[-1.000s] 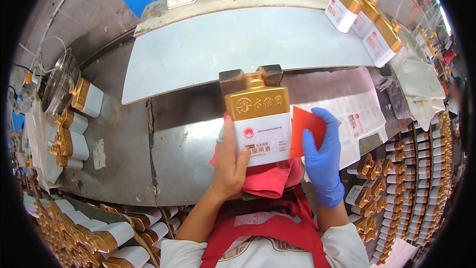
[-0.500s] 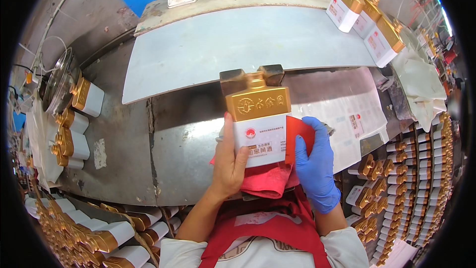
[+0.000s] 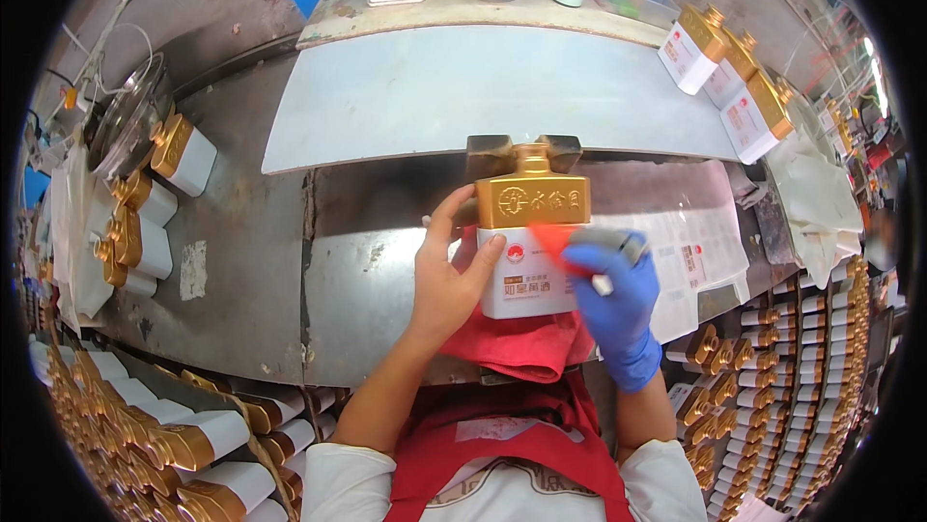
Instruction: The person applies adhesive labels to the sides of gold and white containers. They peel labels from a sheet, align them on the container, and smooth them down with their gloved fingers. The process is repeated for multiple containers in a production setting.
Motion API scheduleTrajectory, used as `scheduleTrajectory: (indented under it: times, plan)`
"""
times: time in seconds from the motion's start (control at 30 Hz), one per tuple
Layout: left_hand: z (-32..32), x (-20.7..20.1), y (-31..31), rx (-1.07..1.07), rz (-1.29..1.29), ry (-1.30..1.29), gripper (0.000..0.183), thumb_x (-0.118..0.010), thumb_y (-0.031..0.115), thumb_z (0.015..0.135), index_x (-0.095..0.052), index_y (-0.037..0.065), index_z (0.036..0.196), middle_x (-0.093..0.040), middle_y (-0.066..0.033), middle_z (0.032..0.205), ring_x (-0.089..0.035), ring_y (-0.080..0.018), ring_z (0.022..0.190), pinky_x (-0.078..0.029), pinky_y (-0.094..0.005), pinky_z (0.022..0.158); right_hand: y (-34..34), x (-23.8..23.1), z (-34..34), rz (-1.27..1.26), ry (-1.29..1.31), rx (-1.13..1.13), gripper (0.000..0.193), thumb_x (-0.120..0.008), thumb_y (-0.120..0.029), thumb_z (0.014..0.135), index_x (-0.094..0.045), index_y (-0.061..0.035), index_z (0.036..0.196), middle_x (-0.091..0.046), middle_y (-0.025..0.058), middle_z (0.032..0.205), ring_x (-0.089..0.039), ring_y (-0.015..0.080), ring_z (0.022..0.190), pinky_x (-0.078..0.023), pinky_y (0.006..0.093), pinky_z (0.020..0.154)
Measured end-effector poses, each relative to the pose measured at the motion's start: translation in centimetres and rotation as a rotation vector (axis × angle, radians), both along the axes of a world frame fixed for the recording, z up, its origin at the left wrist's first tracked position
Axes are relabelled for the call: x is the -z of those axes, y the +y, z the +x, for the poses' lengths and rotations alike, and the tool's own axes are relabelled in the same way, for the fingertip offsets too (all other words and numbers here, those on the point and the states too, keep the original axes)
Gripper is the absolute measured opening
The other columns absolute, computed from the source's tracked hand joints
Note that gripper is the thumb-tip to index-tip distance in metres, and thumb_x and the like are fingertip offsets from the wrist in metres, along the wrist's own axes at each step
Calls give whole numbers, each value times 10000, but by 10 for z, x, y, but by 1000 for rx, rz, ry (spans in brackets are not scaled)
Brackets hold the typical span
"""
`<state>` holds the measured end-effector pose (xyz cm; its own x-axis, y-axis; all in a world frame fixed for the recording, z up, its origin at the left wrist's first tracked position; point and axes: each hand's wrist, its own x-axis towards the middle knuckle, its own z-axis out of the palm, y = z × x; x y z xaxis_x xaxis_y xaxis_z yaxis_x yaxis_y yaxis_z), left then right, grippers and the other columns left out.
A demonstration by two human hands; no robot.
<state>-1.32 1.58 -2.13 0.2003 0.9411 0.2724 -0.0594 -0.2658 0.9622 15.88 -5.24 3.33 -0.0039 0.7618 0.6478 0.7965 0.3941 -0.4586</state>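
A flat bottle (image 3: 529, 276) with a white body and an embossed gold shoulder stands in front of me, printed side facing up. My left hand (image 3: 454, 266) grips its left side, thumb on the front and fingers along the edge. Its neck sits between two dark blocks (image 3: 491, 157). Closed in a blue glove, my right hand (image 3: 618, 305) holds a flat red-orange tool (image 3: 551, 244) against or just over the bottle's front, by the gold border; a grey end and a white tip stick out of the fingers. Below the bottle lies a red cloth (image 3: 526, 343).
Several gold-and-white bottles (image 3: 188, 157) stand at the left, with more (image 3: 758, 116) at the back right. Dense rows of bottles (image 3: 763, 392) fill both lower sides. A pale board (image 3: 483, 87) spans the back; printed sheets (image 3: 676, 223) lie at the right.
My right hand has brought the red-orange tool from beside the bottle to over its front, tilting it. The left hand still grips the bottle. The whole view has shifted slightly.
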Motion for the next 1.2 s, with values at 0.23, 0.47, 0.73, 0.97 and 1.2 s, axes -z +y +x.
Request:
scheduleTrajectory:
  times: [0.23, 0.47, 0.73, 0.97, 1.2]
  plan:
    - [-3, 6, 4, 61, -80, -118, 505, -622, 28, 842, -429, 25, 1309, -497, -87, 1245, -531, -132, 1055, -449, -276, 879, -45, 7, -12, -193, -203, -283, 238, -707, -48, 676, -684, -161, 884, -658, 34, 824, -591, 191, 657, -485, 319, 574]
    - [-12, 14, 2, 30, -285, -347, 374, -485, 23, 918, -455, 16, 1291, -573, -78, 1131, -564, -108, 983, -441, -236, 839, 7, 11, -19, -15, -284, -203, 288, -715, -94, 667, -696, -226, 924, -643, 24, 869, -574, 231, 712, -464, 344, 628]
    - [-24, 13, -24, -46, -249, -216, 359, -441, 26, 929, -460, 13, 1287, -551, -89, 1182, -556, -145, 1031, -438, -284, 894, -9, -3, -14, -188, -2, -162, 257, -727, -137, 679, -667, -166, 927, -609, 33, 818, -588, 236, 683, -481, 336, 580]
    - [-17, 15, -21, -100, -156, -147, 348, -447, 11, 928, -463, -1, 1276, -554, -107, 1177, -549, -170, 1048, -432, -318, 937, -10, 34, -15, 54, -337, -367, 275, -625, -177, 754, -617, -131, 1025, -509, 16, 783, -554, 200, 721, -462, 328, 628]
    - [-15, 20, -25, -140, -100, -123, 301, -460, 39, 937, -478, -38, 1228, -556, -132, 1168, -567, -181, 1021, -457, -329, 911, -93, 18, 48, -459, 697, -7, 278, -622, -84, 796, -554, -32, 1060, -604, 64, 965, -577, 182, 922, -461, 314, 799]
